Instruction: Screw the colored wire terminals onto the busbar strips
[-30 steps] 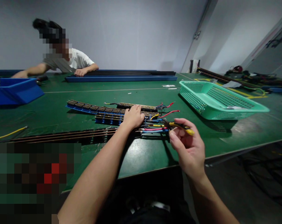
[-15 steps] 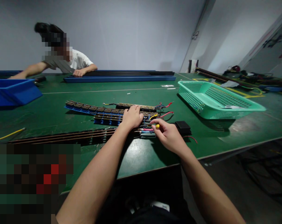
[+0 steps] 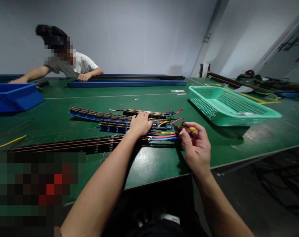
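Observation:
My left hand [image 3: 140,124] rests over a blue-and-black slotted strip [image 3: 114,125] with brass-coloured rods, its fingers bent down onto it. A similar curved strip [image 3: 90,113] and a shorter black one [image 3: 144,113] lie just behind. Closest to me is a long black strip [image 3: 72,144] with copper-coloured rods. Red, blue and yellow wires [image 3: 163,136] come out of its right end. My right hand [image 3: 197,144] is closed around small pliers [image 3: 192,128] with a yellow handle; their dark jaws are near the wire ends. Its fingers partly hide the tool and those ends.
A green perforated basket [image 3: 213,117] stands at the right. Across the green table [image 3: 90,93], a co-worker [image 3: 83,64] leans over a long blue tray [image 3: 127,84]. At the left are a blue bin [image 3: 15,98] and a loose yellow wire [image 3: 8,143].
My right hand has moved right along the wires with the pliers and turned, so its fingers now point up. More of the red, blue and yellow wires shows. My left hand stays put.

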Demonstrator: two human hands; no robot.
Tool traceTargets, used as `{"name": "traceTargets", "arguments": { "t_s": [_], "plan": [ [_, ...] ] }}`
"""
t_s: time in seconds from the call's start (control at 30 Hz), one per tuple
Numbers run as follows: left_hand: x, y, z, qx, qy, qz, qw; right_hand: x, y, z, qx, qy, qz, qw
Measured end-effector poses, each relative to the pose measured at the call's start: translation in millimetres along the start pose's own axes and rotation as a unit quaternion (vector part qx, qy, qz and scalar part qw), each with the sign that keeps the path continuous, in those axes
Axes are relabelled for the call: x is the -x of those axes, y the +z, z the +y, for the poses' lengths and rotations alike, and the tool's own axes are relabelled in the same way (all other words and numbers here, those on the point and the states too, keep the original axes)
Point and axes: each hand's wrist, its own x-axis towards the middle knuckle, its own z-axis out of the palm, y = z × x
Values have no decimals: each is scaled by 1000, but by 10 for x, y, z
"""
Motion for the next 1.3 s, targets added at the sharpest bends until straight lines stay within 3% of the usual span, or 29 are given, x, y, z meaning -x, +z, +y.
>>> {"name": "traceTargets", "arguments": {
  "t_s": [0.1,0.37,0.5,0.6,0.8,0.9,1.13,1.2,1.3],
  "plan": [
    [-2,3,-1,0,-1,0,1000,-36,21,45,7,-18,-4,1000],
    [-14,11,-5,-1,-3,-3,1000,-236,93,198,50,11,-113,992],
    [-7,-1,1,-8,-1,-6,1000,-167,101,206,119,-24,-158,980],
    [-7,0,0,-9,-1,-6,1000,-54,85,187,108,-37,-124,986],
    [-8,0,-3,-6,-1,-5,1000,48,64,116,16,-65,19,998],
    [-4,-2,-1,-4,0,-6,1000,-41,79,146,14,-54,29,998],
    [-15,10,-3,0,-5,-7,1000,-234,100,271,61,-13,-35,997],
    [-19,13,-6,-1,-4,-8,1000,-215,99,267,102,-39,-97,989],
    [-20,16,-11,-2,-1,-8,1000,-157,113,243,157,-112,-228,954]
  ]
}}
